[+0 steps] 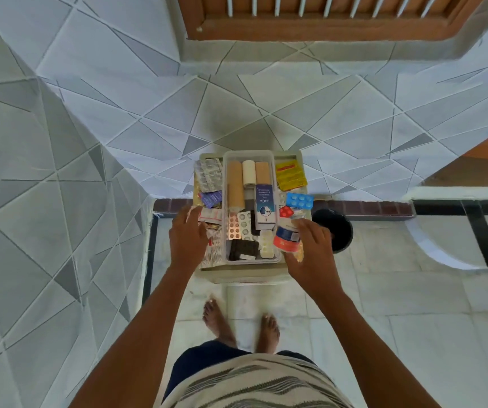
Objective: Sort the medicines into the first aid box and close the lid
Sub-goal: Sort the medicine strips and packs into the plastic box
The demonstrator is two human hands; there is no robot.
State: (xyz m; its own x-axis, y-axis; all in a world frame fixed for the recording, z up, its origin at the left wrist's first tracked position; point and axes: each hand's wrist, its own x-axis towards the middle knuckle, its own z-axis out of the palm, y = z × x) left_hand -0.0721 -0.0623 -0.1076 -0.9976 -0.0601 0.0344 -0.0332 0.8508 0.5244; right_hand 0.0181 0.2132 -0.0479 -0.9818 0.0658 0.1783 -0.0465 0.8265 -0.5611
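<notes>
Person stands barefoot at a small stool (245, 276) w/ the first aid box (250, 262) open in its middle, no lid on it. Inside: bandage rolls (236, 184) at far end, a blue carton (265, 206), blister strips (238, 226) nearer. Left hand (188, 235) lies flat, fingers spread, over loose strips at the stool's left edge; can't tell if it grips any. Right hand (310, 245) at the right edge, fingers curled round an orange-and-blue pack (286, 239). Yellow sachet (290, 175) at far right corner.
</notes>
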